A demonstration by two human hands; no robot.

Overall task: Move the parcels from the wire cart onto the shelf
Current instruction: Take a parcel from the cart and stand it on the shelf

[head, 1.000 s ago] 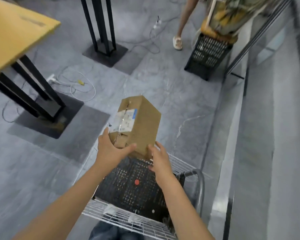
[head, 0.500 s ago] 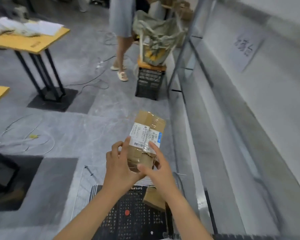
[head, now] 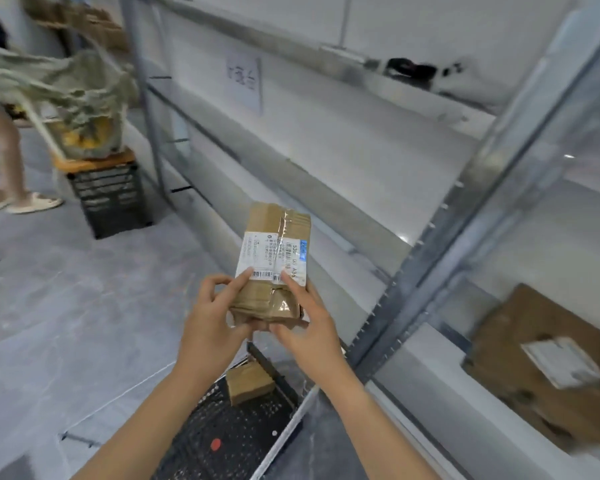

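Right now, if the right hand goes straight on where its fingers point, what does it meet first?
The right hand grips the box; beyond it, probably the front edge of the shelf, though depth is unclear.

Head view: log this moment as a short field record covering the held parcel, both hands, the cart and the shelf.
held parcel: taped cardboard box, white label up, lifted above the cart beside the shelf
left hand: grips the box's near end, thumb on the label
right hand: grips the same end from the other side
small parcel: lies in the wire cart, below the hands
shelved parcel: flat brown box on the shelf, at right
task state: held parcel not yet on the shelf
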